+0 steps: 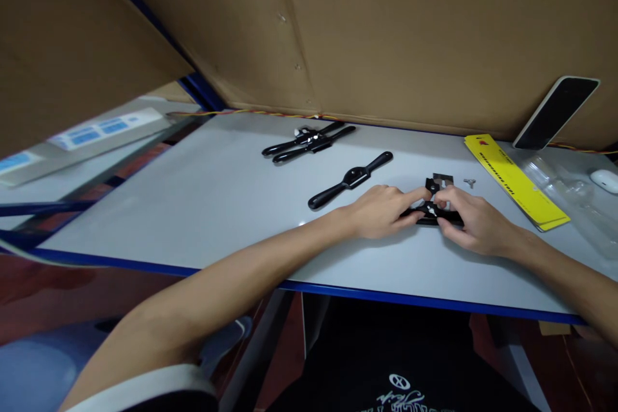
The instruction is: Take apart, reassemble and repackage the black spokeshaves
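A black spokeshave lies on the table between my hands, its ends partly covered by fingers. My left hand is closed on its left handle, thumb along the near side. On the other side, my right hand grips the right part, with thumb and forefinger close to a silvery screw at the middle. Just beyond the fingers lie a flat metal blade and a black cap piece. A small silvery thumbscrew rests to their right. Another spokeshave body without a visible blade lies left of my hands.
Two more spokeshaves lie together near the back panel. To the right are yellow cards, clear plastic packaging, a leaning phone and a white case. A blue edge borders the table's front.
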The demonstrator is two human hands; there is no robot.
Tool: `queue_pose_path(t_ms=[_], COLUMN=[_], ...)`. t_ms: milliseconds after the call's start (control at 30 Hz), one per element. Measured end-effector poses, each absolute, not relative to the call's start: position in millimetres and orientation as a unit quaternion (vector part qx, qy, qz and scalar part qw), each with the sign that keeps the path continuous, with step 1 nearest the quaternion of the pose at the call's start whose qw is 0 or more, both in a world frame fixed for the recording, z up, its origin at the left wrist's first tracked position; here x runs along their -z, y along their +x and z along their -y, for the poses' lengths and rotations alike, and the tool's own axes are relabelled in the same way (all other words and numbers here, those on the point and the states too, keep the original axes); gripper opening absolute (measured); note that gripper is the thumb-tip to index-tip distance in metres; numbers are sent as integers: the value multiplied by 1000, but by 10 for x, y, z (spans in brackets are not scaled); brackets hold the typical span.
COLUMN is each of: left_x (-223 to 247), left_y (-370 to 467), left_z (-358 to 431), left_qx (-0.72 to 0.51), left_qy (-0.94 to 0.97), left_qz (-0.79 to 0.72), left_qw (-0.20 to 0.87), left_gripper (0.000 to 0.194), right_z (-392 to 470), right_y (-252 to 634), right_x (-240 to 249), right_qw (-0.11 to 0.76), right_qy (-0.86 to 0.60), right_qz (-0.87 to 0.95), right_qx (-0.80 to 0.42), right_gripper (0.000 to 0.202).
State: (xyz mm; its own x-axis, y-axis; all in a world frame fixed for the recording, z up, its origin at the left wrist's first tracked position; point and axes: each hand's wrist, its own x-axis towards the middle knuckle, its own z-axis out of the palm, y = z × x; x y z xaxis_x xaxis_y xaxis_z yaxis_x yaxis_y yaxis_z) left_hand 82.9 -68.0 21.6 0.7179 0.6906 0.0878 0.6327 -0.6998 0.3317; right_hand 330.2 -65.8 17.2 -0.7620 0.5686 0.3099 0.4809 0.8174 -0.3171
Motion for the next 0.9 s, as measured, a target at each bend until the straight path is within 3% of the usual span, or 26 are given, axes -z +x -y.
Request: queue_pose_path(t_ms=[667,900], left_x=[-247,-233], left_y=[823,818], left_z=[685,694], left_qx=[-97,-109], left_qy=[914,918], left_qz=[-370,-353], left_qw=[138,143], left_gripper=[40,39], right_z=[585,614], right_y=[3345,3335], right_x=[-198,-211], right_qw=[193,200], right_qy=[-253,-281], right_qz=[931,925], right_qx=[-177,-161], right_gripper=[17,24])
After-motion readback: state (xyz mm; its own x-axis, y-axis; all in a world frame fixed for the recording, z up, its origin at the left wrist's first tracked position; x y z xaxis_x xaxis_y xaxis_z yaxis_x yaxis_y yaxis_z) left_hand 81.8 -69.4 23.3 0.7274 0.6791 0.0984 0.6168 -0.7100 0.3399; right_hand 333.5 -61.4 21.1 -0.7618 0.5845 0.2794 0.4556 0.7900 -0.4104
